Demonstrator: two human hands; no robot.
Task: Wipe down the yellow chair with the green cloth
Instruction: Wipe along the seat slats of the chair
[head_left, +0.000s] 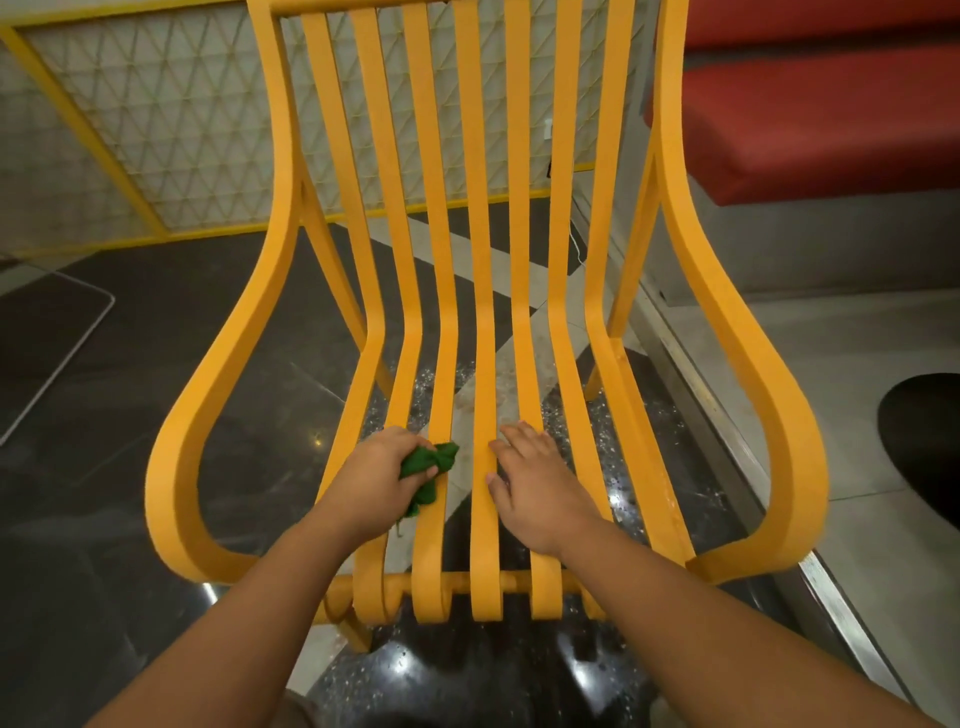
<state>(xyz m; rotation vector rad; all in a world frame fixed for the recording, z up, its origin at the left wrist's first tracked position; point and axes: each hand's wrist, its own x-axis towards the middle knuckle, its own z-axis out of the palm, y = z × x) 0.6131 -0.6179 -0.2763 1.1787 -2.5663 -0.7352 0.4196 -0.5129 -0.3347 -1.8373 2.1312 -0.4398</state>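
The yellow chair (483, 322) fills the view, made of long curved slats that run from the backrest down into the seat, with looping armrests on both sides. My left hand (371, 475) grips a bunched green cloth (428, 467) and presses it onto the left seat slats. My right hand (535, 483) lies flat with fingers spread on the middle and right seat slats, holding nothing.
A red padded bench (810, 104) stands at the back right. A yellow-framed lattice panel (156, 130) runs behind the chair on the left. Dark glossy floor tiles (104, 519) lie below, with a metal strip (727, 441) along the right and a dark round object (924, 436) at the right edge.
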